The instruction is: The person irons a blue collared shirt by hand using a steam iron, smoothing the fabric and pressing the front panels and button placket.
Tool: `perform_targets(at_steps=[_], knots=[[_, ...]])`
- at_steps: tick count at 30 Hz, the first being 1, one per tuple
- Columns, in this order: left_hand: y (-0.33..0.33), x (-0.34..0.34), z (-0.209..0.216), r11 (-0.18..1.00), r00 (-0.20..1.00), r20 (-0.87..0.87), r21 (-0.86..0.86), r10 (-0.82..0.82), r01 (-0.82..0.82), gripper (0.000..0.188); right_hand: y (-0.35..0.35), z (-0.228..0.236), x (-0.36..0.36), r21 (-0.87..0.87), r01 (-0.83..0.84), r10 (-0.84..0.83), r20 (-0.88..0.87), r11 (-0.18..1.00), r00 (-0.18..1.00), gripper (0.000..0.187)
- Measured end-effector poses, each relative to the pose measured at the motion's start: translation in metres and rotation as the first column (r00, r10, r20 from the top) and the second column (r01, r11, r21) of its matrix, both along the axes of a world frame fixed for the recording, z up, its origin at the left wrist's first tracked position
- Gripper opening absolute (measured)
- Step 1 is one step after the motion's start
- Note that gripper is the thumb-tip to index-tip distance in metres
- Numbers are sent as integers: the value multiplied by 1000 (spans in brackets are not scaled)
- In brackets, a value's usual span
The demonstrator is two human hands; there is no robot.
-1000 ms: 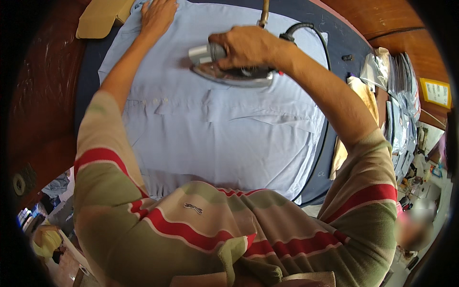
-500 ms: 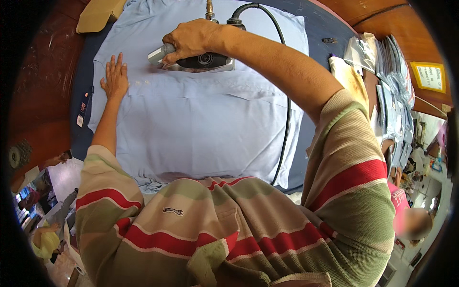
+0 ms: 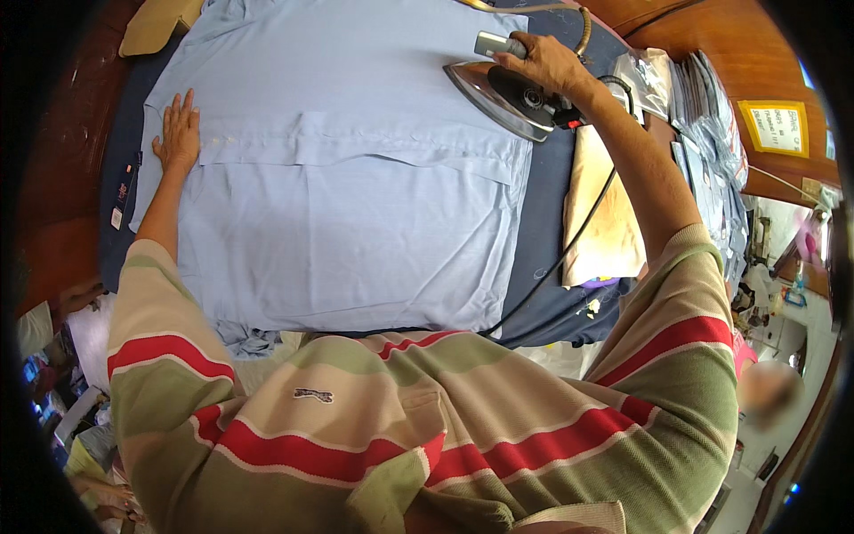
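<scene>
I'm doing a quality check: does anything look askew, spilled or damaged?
One thing stands out: the light-blue garment has a loose, puckered fold across its middle, right of the left hand; the rest lies flatter. No spill or damage shows.

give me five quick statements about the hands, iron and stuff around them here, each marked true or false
1. The right hand grips the iron. True.
2. The left hand is curled into a fist. False: it lies open on the light blue garment.
3. A pale yellow cloth lies to the right of the garment. True.
4. The iron is at the garment's lower left. False: it is at the upper right.
5. A black cord crosses the yellow cloth. True.
</scene>
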State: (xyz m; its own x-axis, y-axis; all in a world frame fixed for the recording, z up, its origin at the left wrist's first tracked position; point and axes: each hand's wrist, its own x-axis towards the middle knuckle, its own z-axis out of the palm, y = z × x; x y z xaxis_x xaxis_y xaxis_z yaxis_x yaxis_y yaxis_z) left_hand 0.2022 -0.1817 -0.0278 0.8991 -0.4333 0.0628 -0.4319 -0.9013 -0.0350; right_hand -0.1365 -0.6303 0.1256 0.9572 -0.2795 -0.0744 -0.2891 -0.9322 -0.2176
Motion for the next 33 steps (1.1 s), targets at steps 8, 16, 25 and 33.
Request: perform_targets(at_steps=[8,16,25,33], knots=[[4,-8,11,1000,999,-45,-14,28,-28,48,23,9,-3,-20,-138,135,-126,990,983,59],[-9,-22,31,999,994,-104,-10,36,-37,47,-66,9,48,-15,564,-564,-42,826,825,62],[-3,-23,31,999,995,-88,-11,52,-53,47,-94,0,83,2,384,-383,50,923,922,62],[5,-15,27,999,994,-104,17,36,-35,48,-27,1,148,62,-55,54,29,997,998,57]])
